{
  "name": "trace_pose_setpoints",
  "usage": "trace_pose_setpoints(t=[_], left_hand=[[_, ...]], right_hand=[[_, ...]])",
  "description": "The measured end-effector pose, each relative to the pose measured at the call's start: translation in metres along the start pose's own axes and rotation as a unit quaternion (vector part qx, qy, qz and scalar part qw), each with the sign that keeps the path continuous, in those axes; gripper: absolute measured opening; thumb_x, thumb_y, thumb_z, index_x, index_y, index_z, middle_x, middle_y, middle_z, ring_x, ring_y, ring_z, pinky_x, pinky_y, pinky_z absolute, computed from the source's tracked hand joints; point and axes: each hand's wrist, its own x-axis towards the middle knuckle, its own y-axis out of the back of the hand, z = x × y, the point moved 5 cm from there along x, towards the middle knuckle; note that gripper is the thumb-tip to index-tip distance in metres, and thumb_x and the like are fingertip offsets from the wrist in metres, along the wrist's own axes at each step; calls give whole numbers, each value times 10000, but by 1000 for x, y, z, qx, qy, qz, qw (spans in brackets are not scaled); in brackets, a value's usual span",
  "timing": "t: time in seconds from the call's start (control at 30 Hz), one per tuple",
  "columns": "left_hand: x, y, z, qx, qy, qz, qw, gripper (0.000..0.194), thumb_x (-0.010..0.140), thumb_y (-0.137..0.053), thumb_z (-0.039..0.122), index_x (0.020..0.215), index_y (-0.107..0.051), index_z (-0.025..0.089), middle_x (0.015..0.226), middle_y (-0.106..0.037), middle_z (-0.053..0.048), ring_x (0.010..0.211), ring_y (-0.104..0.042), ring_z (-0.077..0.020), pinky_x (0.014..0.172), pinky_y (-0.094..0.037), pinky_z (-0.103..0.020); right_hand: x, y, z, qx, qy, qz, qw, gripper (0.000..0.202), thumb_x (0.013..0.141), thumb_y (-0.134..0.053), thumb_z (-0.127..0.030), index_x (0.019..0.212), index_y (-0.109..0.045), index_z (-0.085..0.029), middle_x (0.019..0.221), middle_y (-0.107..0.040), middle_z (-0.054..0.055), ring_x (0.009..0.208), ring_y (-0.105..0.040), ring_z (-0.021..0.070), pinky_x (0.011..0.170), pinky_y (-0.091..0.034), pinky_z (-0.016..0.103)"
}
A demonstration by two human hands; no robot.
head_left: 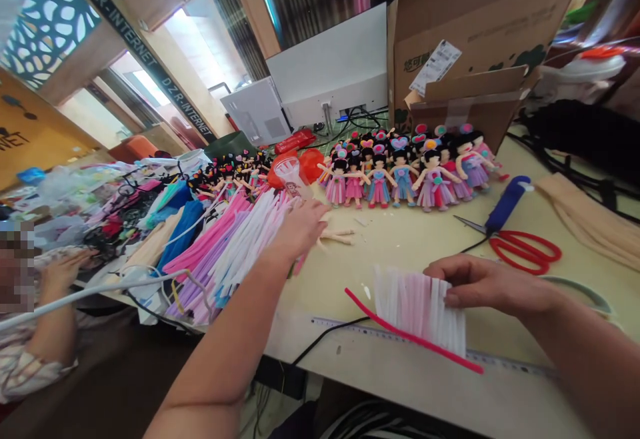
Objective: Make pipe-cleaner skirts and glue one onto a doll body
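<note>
My right hand (475,286) pinches the edge of a flat row of short white and pale pink pipe cleaners (417,302), held low over the front of the table. A single deep pink pipe cleaner (415,332) slants across the lower side of that row. My left hand (299,229) reaches out with loosely bent fingers by the tips of a bundle of long white and pink pipe cleaners (250,229); its fingertips are partly hidden. Beside it lie beige pipe-cleaner limbs (339,235), and a clear plastic piece (291,174) is just behind.
Finished dolls (395,176) stand in rows at the back, before a cardboard box (465,39) and a monitor (335,59). Red-handled scissors (525,249) and a blue-handled tool (507,204) lie right. A ruler (505,361) runs along the front edge. Another person's hand (63,269) is at left.
</note>
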Motion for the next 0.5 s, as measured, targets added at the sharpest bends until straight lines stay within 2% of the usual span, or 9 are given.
trace_pose_setpoints(t=[0.07,0.13,0.23,0.3,0.4,0.5], left_hand=[[24,-11,22,-35,-49,-5,998,348,866,-463,192,1187,-593,229,1205,-605,-81,1146,-519,-242,992,-387,-420],[48,-30,35,-58,-65,-32,996,331,814,-490,115,1094,-640,205,1141,-624,-93,1107,-540,-241,953,-405,-389],[75,-55,45,-67,-71,-44,994,248,761,-540,91,943,-679,186,1077,-638,-108,1055,-562,-248,885,-433,-366],[85,-61,46,-75,-69,-47,994,187,758,-543,95,852,-683,175,1008,-652,-104,977,-587,-226,846,-444,-336],[84,-50,36,-91,-61,-38,993,161,764,-533,106,823,-669,169,930,-664,-79,894,-596,-194,800,-447,-297],[56,-25,14,-104,-42,-5,994,196,824,-459,152,902,-638,165,938,-663,-68,878,-585,-178,788,-434,-284]], right_hand=[[-2,2,-1,7,4,8,1000,282,733,-717,-412,779,-627,-148,756,-628,5,704,-565,120,677,-458,250],[-3,4,-3,9,5,20,1000,292,722,-726,-420,766,-624,-151,747,-627,5,695,-564,121,671,-457,250],[-6,6,-6,0,3,38,999,308,704,-739,-430,769,-627,-152,750,-632,16,695,-569,132,670,-462,263],[-7,7,-9,-10,5,43,999,310,704,-738,-434,766,-628,-151,744,-631,19,693,-567,134,667,-462,265],[-9,6,-12,-17,8,44,999,312,712,-727,-445,764,-632,-152,741,-633,19,695,-571,138,666,-464,267],[-9,6,-13,-15,7,44,999,306,711,-725,-445,761,-635,-157,741,-636,19,697,-581,146,669,-469,275]])
